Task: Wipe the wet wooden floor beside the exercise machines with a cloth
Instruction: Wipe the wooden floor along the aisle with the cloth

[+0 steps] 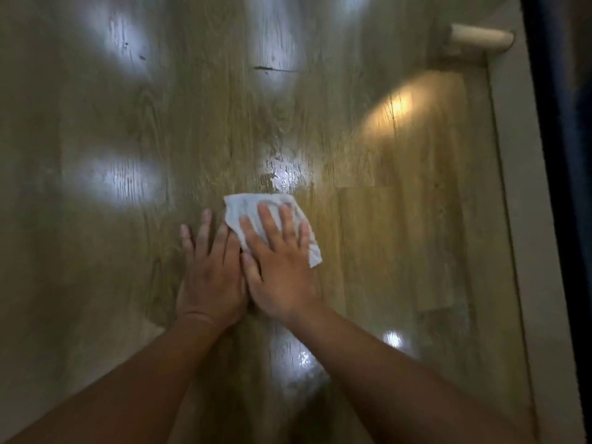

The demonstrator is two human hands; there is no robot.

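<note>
A white cloth [246, 210] is pressed flat onto the wooden floor [198, 129] under the straight, spread fingers of the right hand [282, 267], just below a wet patch [285, 174], while the left hand [209, 274] is laid open on the boards, touching it.

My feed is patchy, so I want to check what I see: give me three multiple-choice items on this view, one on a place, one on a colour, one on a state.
1. Where is the cloth?
A. draped over a chair
B. under the right hand
C. in a bucket

2. What colour is the cloth?
A. blue
B. red
C. white

3. How is the left hand?
A. flat on the floor, fingers straight
B. curled in a fist
C. gripping a bottle

Answers:
1 B, the right hand's straight fingers press it down.
2 C, it shows white against the brown floor.
3 A, it lies on bare floor beside the cloth.
</note>
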